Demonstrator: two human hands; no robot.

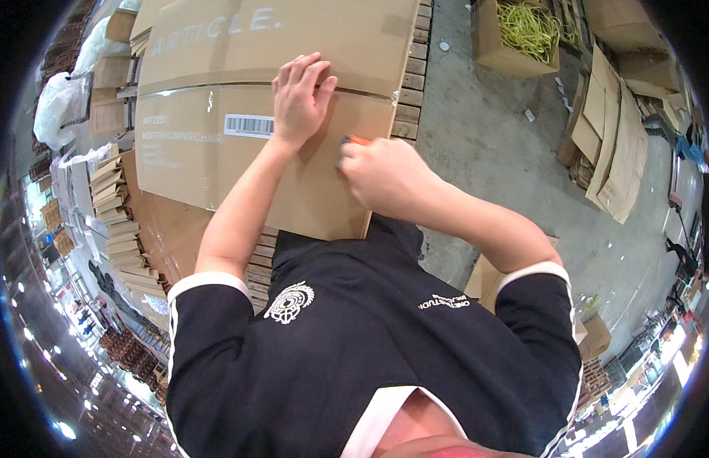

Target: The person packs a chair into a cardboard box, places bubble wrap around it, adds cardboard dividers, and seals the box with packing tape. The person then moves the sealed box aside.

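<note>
A large flat brown carton (194,168) lies in front of me, with clear tape (209,85) along its middle seam. My left hand (302,99) rests on its top across the seam, palm down and fingers stretched out. Just left of that wrist is a white barcode label (247,125). To the right, near the carton's right edge, my right hand (385,174) is closed around an orange and black box cutter (359,140). Only a small part of the cutter shows; its tip is hidden or too small to make out.
Wooden pallet slats (410,91) show beneath the carton's right side. Beyond them on the concrete floor (476,145) stand a box of yellow strapping (527,29) and a leaning stack of flattened cardboard (618,137). Folded cardboard pieces (117,221) and clear plastic wrap (58,111) lie at the left.
</note>
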